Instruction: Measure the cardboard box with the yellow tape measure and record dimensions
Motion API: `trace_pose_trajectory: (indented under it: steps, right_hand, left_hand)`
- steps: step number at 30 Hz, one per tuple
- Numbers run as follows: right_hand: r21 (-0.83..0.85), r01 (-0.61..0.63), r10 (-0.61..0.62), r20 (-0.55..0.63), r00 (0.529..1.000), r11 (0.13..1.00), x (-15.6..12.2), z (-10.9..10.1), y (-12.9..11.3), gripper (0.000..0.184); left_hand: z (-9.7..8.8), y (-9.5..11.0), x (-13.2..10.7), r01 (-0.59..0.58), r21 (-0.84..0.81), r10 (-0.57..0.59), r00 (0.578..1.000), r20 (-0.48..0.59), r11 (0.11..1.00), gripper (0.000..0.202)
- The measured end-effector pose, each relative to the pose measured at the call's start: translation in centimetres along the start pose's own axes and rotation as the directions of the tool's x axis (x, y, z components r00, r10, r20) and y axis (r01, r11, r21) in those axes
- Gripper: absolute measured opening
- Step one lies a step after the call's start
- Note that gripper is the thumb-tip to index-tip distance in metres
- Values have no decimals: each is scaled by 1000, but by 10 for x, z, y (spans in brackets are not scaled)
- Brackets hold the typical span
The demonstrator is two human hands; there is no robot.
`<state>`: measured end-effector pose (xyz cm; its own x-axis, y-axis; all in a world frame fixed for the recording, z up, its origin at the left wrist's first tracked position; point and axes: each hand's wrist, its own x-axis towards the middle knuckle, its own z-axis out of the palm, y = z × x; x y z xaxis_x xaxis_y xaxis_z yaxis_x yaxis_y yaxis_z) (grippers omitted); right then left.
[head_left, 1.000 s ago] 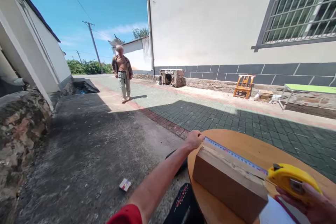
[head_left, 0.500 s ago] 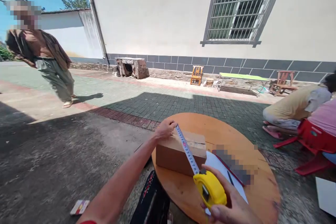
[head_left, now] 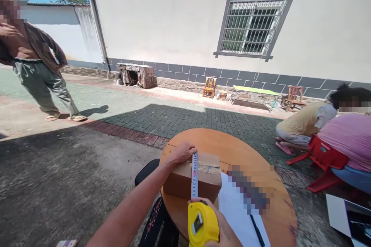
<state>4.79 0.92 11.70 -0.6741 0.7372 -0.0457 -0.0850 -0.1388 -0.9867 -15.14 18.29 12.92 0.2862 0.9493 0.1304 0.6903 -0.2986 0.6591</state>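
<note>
A brown cardboard box lies on a round wooden table. My left hand pinches the end of a white measuring tape blade at the box's far top edge. The blade runs back across the box's top to a yellow tape measure case, which my right hand grips at the near edge of the table. White paper with a pen lies on the table right of the box.
A person stands at the left on the pavement. Two people crouch or sit at the right by a red stool. Small wooden chairs and a green bench line the white wall. A black bag sits below the table.
The view has swung right and down. The tape blade now runs straight across the box's width, and my right hand with the yellow case has come nearer. The standing person has stepped closer.
</note>
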Motion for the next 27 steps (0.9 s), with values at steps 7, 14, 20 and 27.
trace_pose_trajectory:
  steps: [7, 14, 20, 27]
  right_hand:
    - [242, 107, -55, -211, 976, 964, 15, 31, 27, 104]
    - [318, 80, 1, -246, 969, 945, 18, 51, 27, 110]
    - [317, 61, 29, -270, 962, 947, 11, 55, 20, 116]
    - [273, 57, 17, -261, 965, 960, 7, 51, 23, 109]
  left_hand:
    - [2, 6, -7, 48, 41, -47, 999, -13, 998, 26]
    - [0, 9, -8, 54, 28, -54, 998, -15, 998, 26]
    - [0, 8, -8, 44, 16, -44, 999, -3, 999, 26]
    - [-5, 16, -11, 48, 27, -48, 999, 3, 998, 26]
